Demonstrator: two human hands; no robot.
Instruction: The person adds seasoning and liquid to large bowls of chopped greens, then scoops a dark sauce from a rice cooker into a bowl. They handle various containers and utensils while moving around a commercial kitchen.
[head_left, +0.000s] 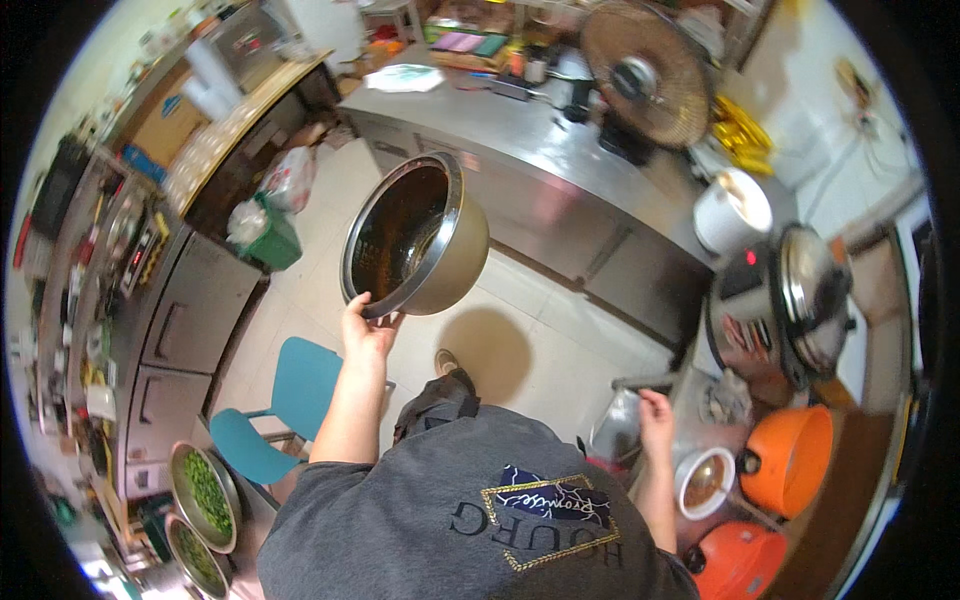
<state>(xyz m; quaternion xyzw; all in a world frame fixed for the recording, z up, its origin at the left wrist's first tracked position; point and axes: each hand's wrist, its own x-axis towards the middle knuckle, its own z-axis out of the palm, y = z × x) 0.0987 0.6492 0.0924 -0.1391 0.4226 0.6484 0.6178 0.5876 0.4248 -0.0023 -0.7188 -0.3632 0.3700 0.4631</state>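
My left hand (369, 337) grips the rim of a large deep pot (457, 255), held tilted above the floor. Its dark, shiny inside carries brown residue, and a broad metal rim circles the mouth. Over on the right, my right hand (657, 420) has loosely curled fingers with nothing visible in them. Close beside it are a translucent, plastic-looking item (616, 429) and a white tub (681, 484) of brown liquid; contact with the former is hard to judge.
A steel counter (517, 127) spans the front, bearing a round fan (675, 82). At right stand a large electric cooker (750, 315), a white bucket (720, 225) and orange containers (795, 457). Left are a teal chair (307, 382), a green bin (277, 244) and bowls of chopped greens (206, 491).
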